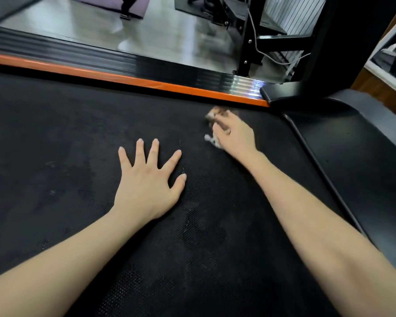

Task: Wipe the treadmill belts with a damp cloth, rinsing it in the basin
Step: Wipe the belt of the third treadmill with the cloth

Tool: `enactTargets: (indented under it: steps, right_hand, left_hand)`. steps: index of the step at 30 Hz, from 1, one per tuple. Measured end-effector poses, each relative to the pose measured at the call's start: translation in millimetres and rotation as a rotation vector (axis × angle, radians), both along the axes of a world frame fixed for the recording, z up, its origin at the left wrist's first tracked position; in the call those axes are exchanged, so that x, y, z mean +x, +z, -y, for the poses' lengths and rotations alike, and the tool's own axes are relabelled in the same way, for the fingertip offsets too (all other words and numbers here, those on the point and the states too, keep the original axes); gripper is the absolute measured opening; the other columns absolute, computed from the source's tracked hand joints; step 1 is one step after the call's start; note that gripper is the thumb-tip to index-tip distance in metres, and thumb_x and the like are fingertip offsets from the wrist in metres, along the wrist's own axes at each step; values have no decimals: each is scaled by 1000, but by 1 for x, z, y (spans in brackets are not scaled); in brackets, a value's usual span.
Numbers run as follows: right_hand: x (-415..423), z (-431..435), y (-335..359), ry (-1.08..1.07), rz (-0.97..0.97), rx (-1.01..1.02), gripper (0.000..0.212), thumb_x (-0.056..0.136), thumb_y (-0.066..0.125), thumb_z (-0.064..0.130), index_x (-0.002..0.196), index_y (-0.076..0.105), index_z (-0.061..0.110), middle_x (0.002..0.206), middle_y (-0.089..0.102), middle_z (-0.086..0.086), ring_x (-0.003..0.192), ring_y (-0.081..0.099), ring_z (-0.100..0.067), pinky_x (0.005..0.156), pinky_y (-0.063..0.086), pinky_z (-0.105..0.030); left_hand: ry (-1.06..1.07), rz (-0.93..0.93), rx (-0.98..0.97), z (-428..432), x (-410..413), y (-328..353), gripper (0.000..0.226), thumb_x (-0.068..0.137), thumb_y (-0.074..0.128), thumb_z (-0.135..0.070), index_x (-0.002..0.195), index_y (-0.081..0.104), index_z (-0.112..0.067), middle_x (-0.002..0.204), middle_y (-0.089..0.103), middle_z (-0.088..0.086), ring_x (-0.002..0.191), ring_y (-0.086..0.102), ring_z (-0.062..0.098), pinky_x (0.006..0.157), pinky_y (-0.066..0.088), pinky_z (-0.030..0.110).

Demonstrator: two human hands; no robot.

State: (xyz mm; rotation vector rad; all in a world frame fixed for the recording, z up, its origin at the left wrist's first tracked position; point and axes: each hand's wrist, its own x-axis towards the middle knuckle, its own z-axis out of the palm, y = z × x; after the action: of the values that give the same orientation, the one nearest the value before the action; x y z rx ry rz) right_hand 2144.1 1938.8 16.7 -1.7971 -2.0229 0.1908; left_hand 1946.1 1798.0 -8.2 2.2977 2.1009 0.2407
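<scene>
Right hand grips cloth on belt

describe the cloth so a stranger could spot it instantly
On the black treadmill belt, follow the orange strip to its right end. There the right hand grips the cloth, a pale crumpled wad; the left hand lies flat and empty.

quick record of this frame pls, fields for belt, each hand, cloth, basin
belt: black treadmill belt, textured, with darker patches that may be damp
left: the left hand lies flat on the belt, fingers spread, holding nothing
right: the right hand grips the cloth, motion-blurred
cloth: bunched under the right hand, on the belt near the orange strip
basin: not in view
</scene>
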Motion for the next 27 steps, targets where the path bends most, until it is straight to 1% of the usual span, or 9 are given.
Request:
enactTargets:
  steps: [3,5,8,11,14,16,18,22,27]
  right_hand:
    - [2,93,-8,360,-3,19,38,89,49,40,123,62,29,146,43,-1,137,35,-26,114,21,-43]
    - [16,93,-6,442,12,53,41,87,47,42,123,62,27,143,46,0,134,39,-21,114,24,-40]
    - [26,18,-1,165,23,137,36,91,53,31,126,60,28,143,47,-2,135,38,-29,110,34,-42]
    - [14,-51,-7,-162,-30,92,37,94,45,31,130,56,27,144,44,-1,136,32,-36,110,30,-48]
    - [-18,-55,-4,-106,-34,144,28,94,49,25,117,65,23,131,56,-1,123,48,-29,106,34,-39]
    - [-31,-25,0,119,-14,197,24,90,54,16,108,70,21,122,62,-1,114,54,-22,99,35,-30]
    - [-31,15,3,300,25,186,24,87,58,12,106,71,17,120,64,-5,114,54,-24,104,35,-35]
    - [6,128,0,423,53,161,26,88,56,19,110,69,14,120,64,-8,121,50,-24,112,26,-33]
    - [57,273,5,638,76,44,27,95,51,31,120,58,24,137,53,1,137,35,-31,105,39,-43]
  left_hand:
    - [-1,-18,-20,0,0,0,71,82,-3,-65,149,2,-43,160,1,11,145,-5,37,112,-2,62]
    - [3,-18,-23,0,1,0,71,82,-5,-65,149,-1,-43,160,-1,11,145,-6,37,112,-2,62]
    - [4,-17,-20,0,0,1,72,81,-8,-65,149,0,-43,160,0,11,145,-5,37,112,-2,62]
    - [11,-10,-3,0,1,1,75,79,-9,-65,149,4,-42,160,3,12,145,-3,37,112,-2,62]
    - [7,-6,-4,0,1,1,74,80,-7,-65,149,6,-42,160,5,12,145,-2,38,112,-2,62]
    - [8,-10,-4,1,1,1,73,81,-5,-65,149,6,-42,160,5,12,145,-2,38,112,-2,62]
    - [13,-17,-19,0,1,1,73,81,-5,-65,149,5,-42,160,3,11,145,-3,37,112,-1,62]
    - [5,-32,-45,1,0,4,66,87,-1,-64,150,4,-42,160,1,10,145,-5,37,112,-1,62]
    - [2,-31,-63,1,0,8,62,91,9,-64,149,6,-43,160,3,11,145,-4,37,112,-1,62]
